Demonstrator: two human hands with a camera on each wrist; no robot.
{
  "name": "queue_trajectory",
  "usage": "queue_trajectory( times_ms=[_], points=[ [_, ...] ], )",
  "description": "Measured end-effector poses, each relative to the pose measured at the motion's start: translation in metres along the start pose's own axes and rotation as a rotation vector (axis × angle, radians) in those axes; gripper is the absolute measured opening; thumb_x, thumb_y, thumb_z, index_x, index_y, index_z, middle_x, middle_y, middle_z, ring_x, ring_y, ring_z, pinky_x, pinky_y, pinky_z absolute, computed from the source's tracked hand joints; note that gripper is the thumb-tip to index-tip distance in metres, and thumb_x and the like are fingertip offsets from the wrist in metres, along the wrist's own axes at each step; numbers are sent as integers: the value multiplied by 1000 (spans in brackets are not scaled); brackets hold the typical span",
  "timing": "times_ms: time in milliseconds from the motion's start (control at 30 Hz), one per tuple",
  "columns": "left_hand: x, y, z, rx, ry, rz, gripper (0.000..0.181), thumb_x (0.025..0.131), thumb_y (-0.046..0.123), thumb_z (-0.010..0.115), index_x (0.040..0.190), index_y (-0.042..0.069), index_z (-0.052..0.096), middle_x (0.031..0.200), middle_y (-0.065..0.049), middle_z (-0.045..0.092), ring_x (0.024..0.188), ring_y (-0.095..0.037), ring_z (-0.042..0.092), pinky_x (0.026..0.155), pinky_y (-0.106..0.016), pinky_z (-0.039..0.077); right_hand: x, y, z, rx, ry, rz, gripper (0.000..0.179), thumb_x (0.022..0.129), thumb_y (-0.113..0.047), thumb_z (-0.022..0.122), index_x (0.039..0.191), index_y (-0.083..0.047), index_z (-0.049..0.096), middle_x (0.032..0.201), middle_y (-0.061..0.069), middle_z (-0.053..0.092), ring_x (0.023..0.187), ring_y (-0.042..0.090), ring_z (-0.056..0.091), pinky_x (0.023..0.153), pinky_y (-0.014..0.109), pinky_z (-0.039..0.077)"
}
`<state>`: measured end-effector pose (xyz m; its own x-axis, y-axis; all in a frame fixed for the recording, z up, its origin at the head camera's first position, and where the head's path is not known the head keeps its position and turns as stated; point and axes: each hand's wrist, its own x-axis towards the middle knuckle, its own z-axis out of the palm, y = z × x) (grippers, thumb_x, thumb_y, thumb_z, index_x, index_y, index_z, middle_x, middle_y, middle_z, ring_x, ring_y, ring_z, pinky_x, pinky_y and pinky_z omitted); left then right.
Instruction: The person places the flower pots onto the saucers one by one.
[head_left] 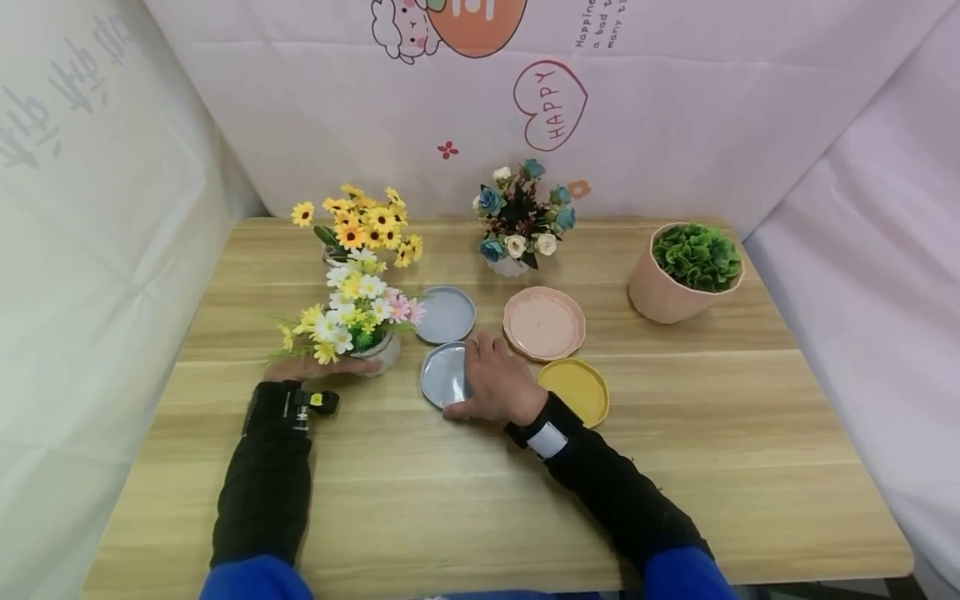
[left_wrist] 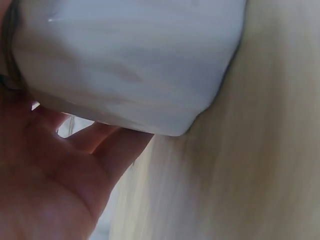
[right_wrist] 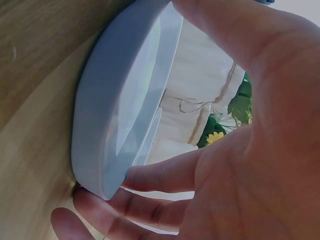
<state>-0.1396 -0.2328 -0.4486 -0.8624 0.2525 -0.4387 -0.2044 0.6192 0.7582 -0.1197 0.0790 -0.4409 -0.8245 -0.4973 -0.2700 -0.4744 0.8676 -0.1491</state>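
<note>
My left hand holds a small whitish flower pot from its left side. White, yellow and pink artificial daisies spill over that pot's rim. The left wrist view has the pot's wall up close, with fingers against its side. With my right hand I grip the nearer grey-blue saucer by its rim. Seen from the right wrist, the thumb is at one end of the saucer and fingertips touch the other. The saucer's far side is partly behind my hand.
Another grey-blue saucer lies just behind, with a pink saucer and a yellow saucer to the right. Potted yellow flowers and blue-white roses stand at the back. A pink pot holds a green plant at right.
</note>
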Motion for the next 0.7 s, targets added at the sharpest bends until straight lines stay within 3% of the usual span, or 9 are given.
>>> queue_trajectory(
  times_ms=[333, 533, 633, 667, 700],
  points=[
    [8, 16, 13, 26, 51, 116, 118, 75, 47, 93, 166, 12, 27, 170, -13, 36, 160, -35, 30, 133, -57, 24, -2, 2, -1, 5, 10, -4, 114, 79, -76, 78, 152, 4, 44, 134, 20, 54, 118, 32, 55, 93, 43, 61],
    [-3, 31, 14, 81, 87, 164, 121, 72, 54, 93, 165, 10, 28, 167, -14, 39, 157, -35, 33, 131, -57, 28, -4, 1, -2, -3, 36, -17, 114, 79, -77, 78, 152, 4, 44, 133, 21, 54, 117, 33, 55, 89, 43, 61],
    [-11, 47, 17, 116, 80, 243, 117, 76, 50, 92, 164, 8, 29, 168, -13, 38, 158, -34, 32, 132, -56, 27, -4, 4, -4, 6, 32, -22, 114, 79, -77, 78, 151, 4, 44, 133, 21, 53, 118, 34, 54, 92, 44, 61],
    [-13, 51, 18, 258, 70, 285, 115, 81, 66, 82, 165, 7, 29, 169, -14, 37, 159, -34, 32, 132, -56, 28, -4, 5, -5, 17, 21, -19, 114, 79, -77, 77, 151, 3, 43, 134, 21, 53, 119, 34, 54, 93, 45, 60],
    [-15, 56, 19, 311, 54, 324, 114, 83, 66, 80, 165, 6, 28, 170, -14, 36, 159, -34, 30, 132, -56, 27, -4, 7, -6, 27, 12, -20, 113, 79, -77, 77, 151, 3, 43, 134, 21, 53, 120, 34, 54, 95, 45, 60]
  ],
)
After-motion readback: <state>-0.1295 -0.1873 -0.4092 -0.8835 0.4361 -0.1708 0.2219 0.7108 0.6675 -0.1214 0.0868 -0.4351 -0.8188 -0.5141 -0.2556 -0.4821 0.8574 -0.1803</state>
